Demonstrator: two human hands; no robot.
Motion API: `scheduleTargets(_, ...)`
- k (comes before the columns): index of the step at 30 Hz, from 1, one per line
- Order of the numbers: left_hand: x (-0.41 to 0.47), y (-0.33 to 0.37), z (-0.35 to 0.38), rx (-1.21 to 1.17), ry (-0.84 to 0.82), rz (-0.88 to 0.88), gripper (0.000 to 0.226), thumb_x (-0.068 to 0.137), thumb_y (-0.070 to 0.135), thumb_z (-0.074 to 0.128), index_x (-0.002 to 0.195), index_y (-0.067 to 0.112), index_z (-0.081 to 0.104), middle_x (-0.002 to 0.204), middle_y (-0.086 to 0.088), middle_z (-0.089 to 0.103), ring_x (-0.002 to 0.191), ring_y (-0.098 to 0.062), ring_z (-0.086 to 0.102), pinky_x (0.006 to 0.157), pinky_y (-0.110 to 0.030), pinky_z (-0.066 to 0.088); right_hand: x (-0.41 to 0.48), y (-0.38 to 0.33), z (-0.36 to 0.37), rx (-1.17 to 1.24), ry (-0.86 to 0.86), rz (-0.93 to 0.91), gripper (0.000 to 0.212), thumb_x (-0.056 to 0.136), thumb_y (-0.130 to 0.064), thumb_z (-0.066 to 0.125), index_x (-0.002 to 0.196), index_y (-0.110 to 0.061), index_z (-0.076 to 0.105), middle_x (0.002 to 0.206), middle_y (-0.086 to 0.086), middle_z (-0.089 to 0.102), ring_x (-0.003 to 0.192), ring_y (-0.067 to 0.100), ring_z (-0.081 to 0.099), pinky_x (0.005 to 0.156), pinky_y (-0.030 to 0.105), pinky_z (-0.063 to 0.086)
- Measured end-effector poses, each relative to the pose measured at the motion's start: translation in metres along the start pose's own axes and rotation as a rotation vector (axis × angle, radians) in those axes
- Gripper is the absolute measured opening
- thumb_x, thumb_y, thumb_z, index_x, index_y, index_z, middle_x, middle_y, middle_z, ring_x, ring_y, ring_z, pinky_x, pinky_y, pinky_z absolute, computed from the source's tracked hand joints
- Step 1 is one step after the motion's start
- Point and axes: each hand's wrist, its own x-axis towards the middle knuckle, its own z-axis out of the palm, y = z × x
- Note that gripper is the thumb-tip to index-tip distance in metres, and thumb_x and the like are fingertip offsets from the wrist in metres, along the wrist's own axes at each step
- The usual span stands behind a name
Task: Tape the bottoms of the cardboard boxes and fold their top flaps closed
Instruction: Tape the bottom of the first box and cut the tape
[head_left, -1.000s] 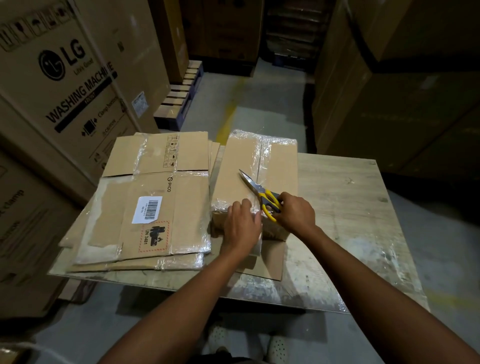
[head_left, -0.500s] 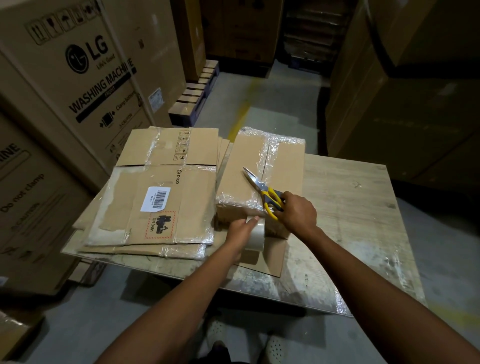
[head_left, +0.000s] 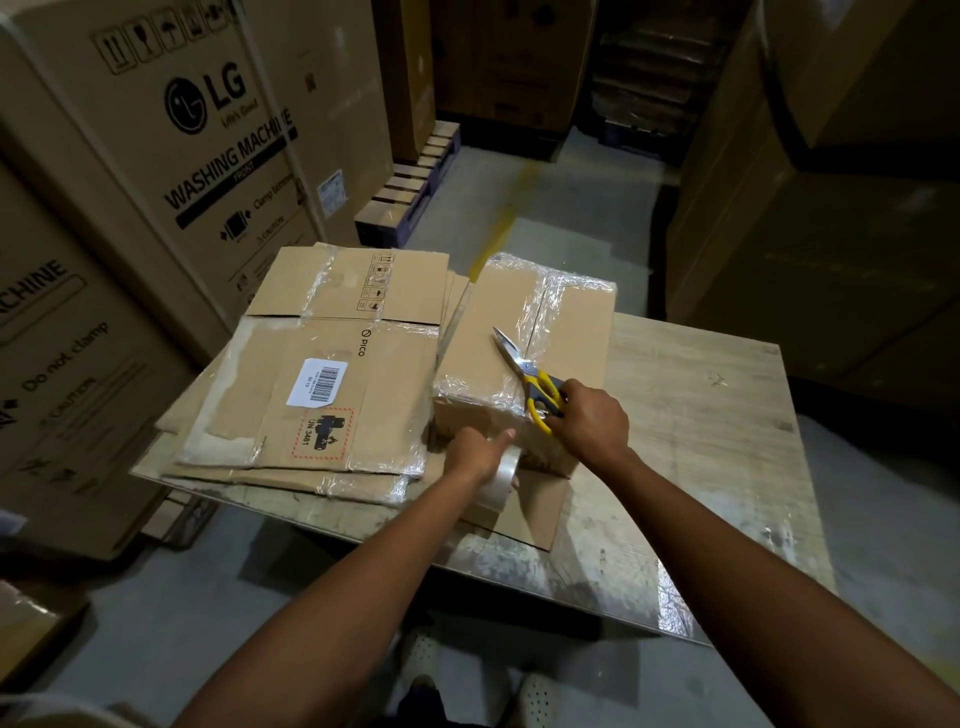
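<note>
box (head_left: 478, 332) long axis away | R hand (head_left: 592, 421) scissors (head_left: 524, 371) tips far-left | L hand (head_left: 475, 454) tape (head_left: 506, 467)

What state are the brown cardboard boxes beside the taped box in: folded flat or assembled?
Folded flat: the brown cardboard boxes lie stacked as thin sheets on the wooden table.

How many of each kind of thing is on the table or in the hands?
taped-up box: 1
stack of flat boxes: 1 (how many boxes are in it cannot be told)
yellow-handled scissors: 1
tape roll: 1
Total: 4
</note>
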Motion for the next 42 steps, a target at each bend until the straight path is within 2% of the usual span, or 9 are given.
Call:
scheduleTargets(4, -0.001, -0.005, 0.008, 0.059, 0.063, 0.035, 0.063, 0.09, 0.054, 0.062, 0.11, -0.006, 0.062, 0.112, -0.023, 0.067, 0.107, -0.039, 0.063, 0.084, -0.04, 0.049, 0.003, 0.004, -0.002, -0.012, -0.03, -0.023, 0.037, 0.089, -0.045, 0.065, 0.112, -0.015, 0.063, 0.1, 0.009, 0.07, 0.091, 0.033, 0.065, 0.064, 0.03, 0.041)
scheduleTargets(7, -0.006, -0.008, 0.008, -0.094, 0.048, 0.07, 0.056, 0.09, 0.042, 0.068, 0.127, 0.004, 0.05, 0.119, -0.009, 0.059, 0.112, -0.028, 0.058, 0.092, -0.036, 0.045, 0.01, 0.012, -0.014, -0.007, -0.131, -0.078, 0.037, 0.091, -0.046, 0.064, 0.11, -0.014, 0.063, 0.099, 0.009, 0.07, 0.092, 0.033, 0.064, 0.065, 0.029, 0.038)
scheduleTargets(12, -0.002, -0.012, 0.006, -0.258, -0.077, 0.121, 0.007, 0.093, 0.025, 0.067, 0.096, 0.019, 0.065, 0.098, -0.009, 0.065, 0.093, -0.03, 0.062, 0.08, -0.037, 0.051, 0.011, 0.036, -0.042, 0.247, -0.405, -0.083, 0.029, 0.085, -0.028, 0.077, 0.103, -0.009, 0.064, 0.089, 0.011, 0.073, 0.077, 0.029, 0.069, 0.068, 0.038, 0.055)
scheduleTargets(17, -0.009, -0.016, -0.001, -0.306, -0.138, 0.126, 0.011, 0.092, 0.031, 0.067, 0.102, 0.029, 0.066, 0.116, -0.009, 0.066, 0.106, -0.031, 0.062, 0.089, -0.04, 0.052, -0.028, 0.067, -0.072, 0.539, -0.611, -0.019, 0.019, 0.09, -0.017, 0.072, 0.096, 0.0, 0.066, 0.074, 0.014, 0.069, 0.058, 0.023, 0.062, 0.05, 0.027, 0.046)
scheduleTargets(21, -0.017, -0.021, -0.004, -0.283, -0.128, 0.126, 0.031, 0.097, 0.021, 0.06, 0.128, 0.026, 0.059, 0.125, -0.005, 0.052, 0.107, -0.023, 0.056, 0.072, -0.029, 0.048, -0.047, 0.085, -0.081, 0.506, -0.711, 0.039, 0.037, 0.087, -0.033, 0.076, 0.095, 0.002, 0.068, 0.068, 0.012, 0.068, 0.054, 0.022, 0.062, 0.047, 0.025, 0.042)
scheduleTargets(25, -0.022, -0.022, -0.005, -0.286, -0.12, 0.136, 0.04, 0.096, 0.019, 0.061, 0.136, 0.024, 0.056, 0.129, -0.006, 0.049, 0.1, -0.014, 0.054, 0.074, -0.025, 0.046, -0.053, 0.089, -0.085, 0.523, -0.764, 0.042, 0.061, 0.062, -0.054, 0.073, 0.092, -0.002, 0.066, 0.067, 0.011, 0.064, 0.053, 0.024, 0.058, 0.046, 0.023, 0.039)
scheduleTargets(37, -0.021, -0.024, -0.009, -0.326, -0.134, 0.133, 0.039, 0.098, 0.013, 0.057, 0.137, 0.017, 0.055, 0.123, -0.004, 0.051, 0.085, -0.007, 0.055, 0.046, -0.009, 0.046, -0.039, 0.085, -0.074, 0.534, -0.852, 0.032, 0.053, 0.067, -0.064, 0.071, 0.079, -0.014, 0.062, 0.071, 0.011, 0.061, 0.057, 0.025, 0.053, 0.053, 0.027, 0.038)
scheduleTargets(39, -0.022, -0.023, -0.009, -0.333, -0.138, 0.126, 0.038, 0.098, 0.014, 0.057, 0.136, 0.018, 0.056, 0.124, -0.004, 0.052, 0.089, -0.01, 0.056, 0.05, -0.014, 0.048, -0.036, 0.081, -0.069, 0.537, -0.851, 0.03, 0.049, 0.072, -0.061, 0.069, 0.08, -0.013, 0.061, 0.071, 0.01, 0.062, 0.057, 0.025, 0.053, 0.052, 0.027, 0.037)
scheduleTargets(42, -0.019, -0.023, -0.007, -0.348, -0.128, 0.124, 0.03, 0.097, 0.019, 0.06, 0.127, 0.02, 0.062, 0.127, -0.006, 0.058, 0.103, -0.018, 0.059, 0.073, -0.025, 0.049, -0.033, 0.076, -0.063, 0.54, -0.846, 0.031, 0.041, 0.083, -0.054, 0.068, 0.083, -0.013, 0.062, 0.071, 0.009, 0.062, 0.057, 0.023, 0.055, 0.051, 0.024, 0.039)
